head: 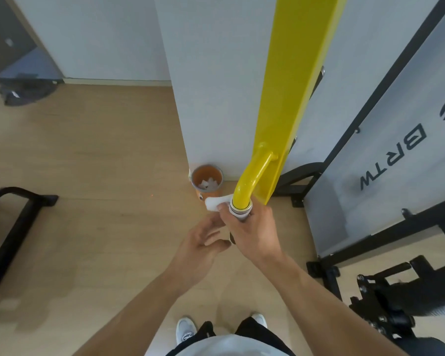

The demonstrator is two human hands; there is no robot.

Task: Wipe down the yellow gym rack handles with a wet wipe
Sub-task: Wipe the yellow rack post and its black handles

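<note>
A yellow handle (pixel 252 178) curves off the yellow rack beam (pixel 296 80) toward me and ends in a silver ring and a dark grip. My right hand (pixel 249 231) is wrapped around that grip just below the ring, with a white wet wipe (pixel 215 202) pressed between its fingers and the handle; a corner of the wipe sticks out to the left. My left hand (pixel 203 244) hovers just left of the right one, fingers spread, holding nothing.
An orange wipe canister (pixel 206 179) with wipes in it stands on the wooden floor by the white pillar (pixel 216 86). A black-framed panel marked BRTW (pixel 393 160) and black rack parts (pixel 396 299) are at the right. A black frame (pixel 13 222) lies at the left.
</note>
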